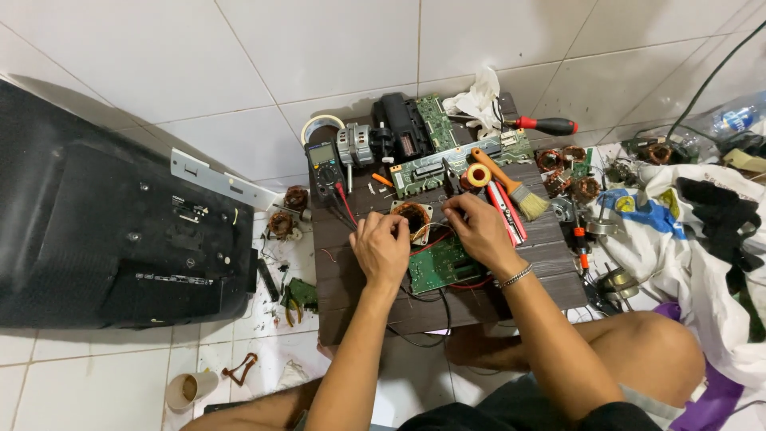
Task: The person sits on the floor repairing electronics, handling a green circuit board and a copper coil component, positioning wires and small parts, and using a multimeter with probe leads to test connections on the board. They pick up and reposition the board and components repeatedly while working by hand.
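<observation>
Both hands work at a small motor [413, 217] above the green circuit board [437, 265]; the left hand [381, 249] and right hand [479, 230] each pinch its edge, grip clamped, multimeter [324, 164] beyond.

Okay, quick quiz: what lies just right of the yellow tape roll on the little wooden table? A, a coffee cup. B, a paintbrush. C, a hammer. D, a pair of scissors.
B: a paintbrush with an orange handle and pale bristles lies slantwise just right of the tape roll on the table.
</observation>
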